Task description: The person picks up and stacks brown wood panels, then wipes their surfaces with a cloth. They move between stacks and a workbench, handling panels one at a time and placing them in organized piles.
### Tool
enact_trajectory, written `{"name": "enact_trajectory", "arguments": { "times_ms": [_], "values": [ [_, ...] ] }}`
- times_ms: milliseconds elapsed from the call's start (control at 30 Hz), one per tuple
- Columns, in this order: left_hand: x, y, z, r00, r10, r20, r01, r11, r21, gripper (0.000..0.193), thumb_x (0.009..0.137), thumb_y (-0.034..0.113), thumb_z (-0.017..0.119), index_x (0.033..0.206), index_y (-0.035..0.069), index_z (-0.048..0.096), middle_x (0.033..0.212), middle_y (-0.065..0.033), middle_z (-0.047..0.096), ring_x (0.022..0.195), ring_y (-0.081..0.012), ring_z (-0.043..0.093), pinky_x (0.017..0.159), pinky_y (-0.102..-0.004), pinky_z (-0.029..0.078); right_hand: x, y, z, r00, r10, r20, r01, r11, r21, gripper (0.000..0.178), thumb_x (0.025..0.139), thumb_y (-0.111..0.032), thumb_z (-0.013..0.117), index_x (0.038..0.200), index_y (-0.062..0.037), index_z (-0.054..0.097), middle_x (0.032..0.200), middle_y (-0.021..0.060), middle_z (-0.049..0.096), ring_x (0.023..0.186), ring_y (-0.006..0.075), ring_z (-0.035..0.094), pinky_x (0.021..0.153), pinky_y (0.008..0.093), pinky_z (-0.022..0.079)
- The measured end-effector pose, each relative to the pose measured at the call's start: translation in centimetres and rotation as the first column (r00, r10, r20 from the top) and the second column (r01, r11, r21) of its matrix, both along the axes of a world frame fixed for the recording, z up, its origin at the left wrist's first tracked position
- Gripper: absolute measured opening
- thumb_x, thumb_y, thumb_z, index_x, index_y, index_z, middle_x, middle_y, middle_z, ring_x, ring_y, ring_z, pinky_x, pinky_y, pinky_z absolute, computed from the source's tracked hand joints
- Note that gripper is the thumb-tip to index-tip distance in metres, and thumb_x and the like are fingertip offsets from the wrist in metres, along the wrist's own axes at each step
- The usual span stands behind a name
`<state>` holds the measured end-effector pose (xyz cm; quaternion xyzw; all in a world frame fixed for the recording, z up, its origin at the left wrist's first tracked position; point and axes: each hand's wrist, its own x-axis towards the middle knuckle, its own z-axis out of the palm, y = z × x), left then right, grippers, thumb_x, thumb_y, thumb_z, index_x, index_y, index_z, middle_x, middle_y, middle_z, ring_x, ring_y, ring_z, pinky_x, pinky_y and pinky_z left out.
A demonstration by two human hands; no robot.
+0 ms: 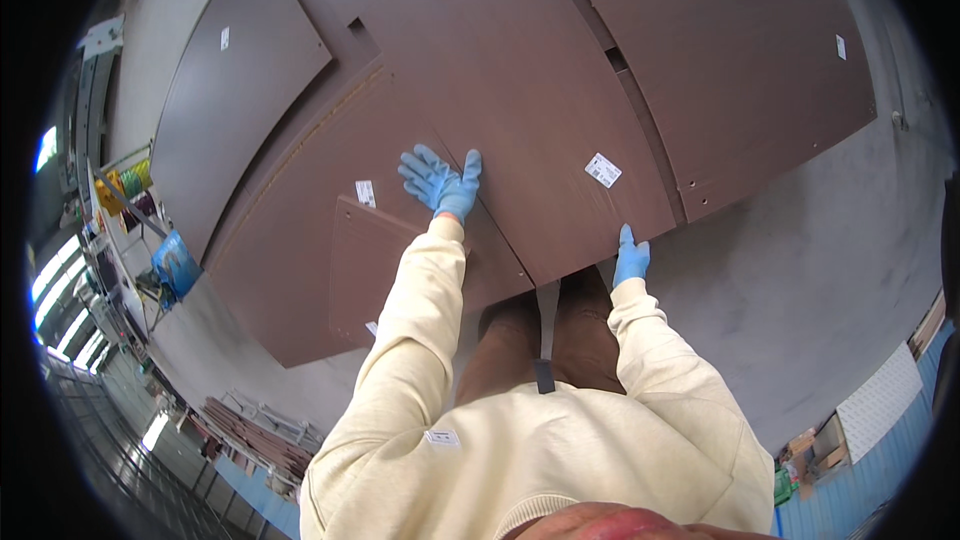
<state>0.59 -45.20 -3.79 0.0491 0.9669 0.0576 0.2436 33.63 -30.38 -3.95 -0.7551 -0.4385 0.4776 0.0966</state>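
Observation:
Both my hands wear light blue gloves. My left hand (440, 183) is spread wide, palm down, over the left long edge of a long dark brown board (530, 110). Whether it presses on the board or hovers just above it, I cannot tell. At the near edge of the same board, by its right corner, my right hand (631, 257) grips with one digit on top; the other fingers are mostly hidden. A white label (603, 170) is stuck on the board between my hands. Under my left forearm lies a smaller brown board (365, 270), partly covered by the sleeve.
More brown boards lie around: a wide one (730, 70) at right with drilled holes, another (240, 80) at far left, and a larger one (270, 270) beneath. A shelf with a blue bag (176, 265) stands left. Stacked boards (255, 440) rest at lower left.

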Motion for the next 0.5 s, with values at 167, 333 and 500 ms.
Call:
{"name": "enact_trajectory", "arguments": {
  "times_ms": [167,333,500],
  "values": [
    [-0.3,-0.2,-0.1,1.000,-0.019,0.014,0.019,0.999,-0.039,0.128,0.084,0.086,0.051,0.165,0.002,-0.001,0.170,-0.0297,-0.010,0.157,-0.0486,-0.015,0.125,-0.0610,-0.005,-2.6,2.2,3.3,0.537,0.409,0.738,-0.709,0.692,0.133,0.093,0.085,-0.035,0.080,0.151,0.0115,0.033,0.154,0.0344,0.041,0.139,0.0485,0.045,0.115,0.0478,0.039],
    [-0.1,-0.3,-0.4,1.000,-0.015,-0.011,0.015,1.000,0.017,0.130,0.083,0.089,0.050,0.166,0.003,-0.001,0.170,-0.0298,-0.010,0.156,-0.0495,-0.015,0.125,-0.0613,-0.005,-0.5,2.5,2.0,0.878,0.095,0.469,-0.124,0.992,0.031,0.089,0.089,-0.045,0.078,0.151,0.0066,0.039,0.151,0.0327,0.046,0.137,0.0416,0.050,0.112,0.0494,0.042],
    [0.0,-0.5,-0.6,1.000,-0.023,-0.001,0.023,1.000,0.009,0.132,0.081,0.092,0.048,0.165,0.003,-0.003,0.170,-0.0297,-0.011,0.156,-0.0503,-0.016,0.124,-0.0631,-0.006,0.1,-2.3,-0.9,0.755,-0.597,-0.270,0.357,0.720,-0.594,0.061,0.099,-0.047,0.069,0.146,-0.0129,0.052,0.143,0.0078,0.058,0.124,0.0302,0.059,0.109,0.0509,0.045]
  ]
}}
